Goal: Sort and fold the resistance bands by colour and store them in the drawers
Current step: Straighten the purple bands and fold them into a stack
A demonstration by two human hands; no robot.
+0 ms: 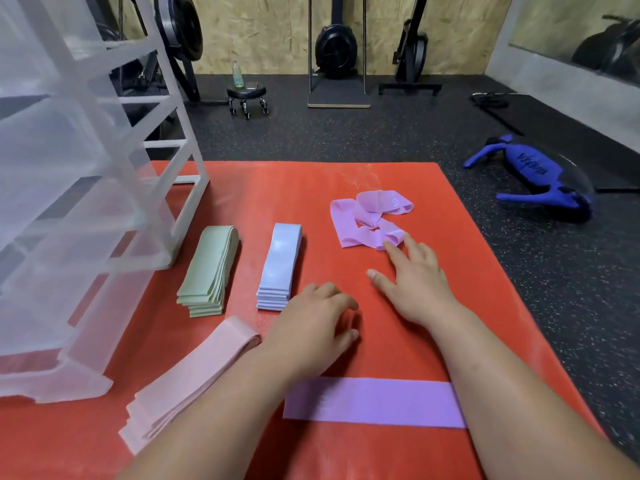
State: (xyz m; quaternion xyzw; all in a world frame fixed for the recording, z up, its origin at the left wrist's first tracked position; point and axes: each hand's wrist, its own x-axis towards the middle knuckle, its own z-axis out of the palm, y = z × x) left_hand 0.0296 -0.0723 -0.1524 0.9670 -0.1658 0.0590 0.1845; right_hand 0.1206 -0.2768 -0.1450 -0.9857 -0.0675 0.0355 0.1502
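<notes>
Your left hand (pixel 313 325) lies palm down on the red mat (pixel 298 195) near its middle, fingers loosely curled and holding nothing, its knuckles just beside the near end of the blue stack. Your right hand (pixel 417 284) reaches farther out with its fingers straight and spread, holding nothing, and its longest fingertips touch the near edge of the loose purple bands. Nearest to you, close to the mat's near edge, a single purple band (pixel 374 402) lies flat and crosswise between your two forearms, its right end passing under your right arm. To its left, toward the near-left corner, a stack of folded pink bands (pixel 188 381) lies at a slant, partly covered by your left forearm. Farther out, a stack of folded green bands (pixel 210 270) and a stack of folded pale blue bands (pixel 281 266) lie side by side but apart, both running lengthwise away from you, the green one closer to the left edge. Right of the blue stack, toward the far-right corner, the loose purple bands (pixel 370 218) lie in a crumpled, unfolded heap. A translucent plastic drawer unit (pixel 86 168) stands along the mat's left edge, reaching to the far-left corner. Beyond the mat, on the dark speckled floor, a blue object (pixel 540 178) lies off the far-right corner, and a small wheeled stool (pixel 246 95) with a bottle on it stands near the back wall.
</notes>
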